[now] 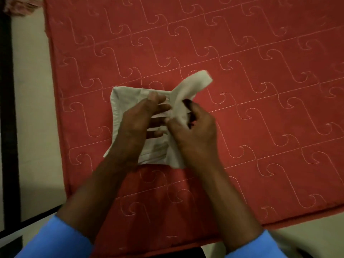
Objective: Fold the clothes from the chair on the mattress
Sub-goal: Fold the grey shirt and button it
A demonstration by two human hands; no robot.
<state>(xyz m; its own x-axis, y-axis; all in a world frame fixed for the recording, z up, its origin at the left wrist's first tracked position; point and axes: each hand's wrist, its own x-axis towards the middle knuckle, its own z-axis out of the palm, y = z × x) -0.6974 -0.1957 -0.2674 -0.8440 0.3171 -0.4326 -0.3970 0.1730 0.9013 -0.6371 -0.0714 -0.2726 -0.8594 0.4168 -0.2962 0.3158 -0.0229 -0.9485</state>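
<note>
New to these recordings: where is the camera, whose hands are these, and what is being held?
No machine here: one camera, worn on a person's head, looks down at their own bare hands. A red quilted mattress fills most of the view; on it lies a pale cloth, partly folded. The left hand rests on it, fingers straight and spread. The right hand grips one raised end of the cloth, probably to fold it over. Blue sleeves show at the bottom.

cloth (122, 101) centre hidden, mattress (260, 53) cropped right
</note>
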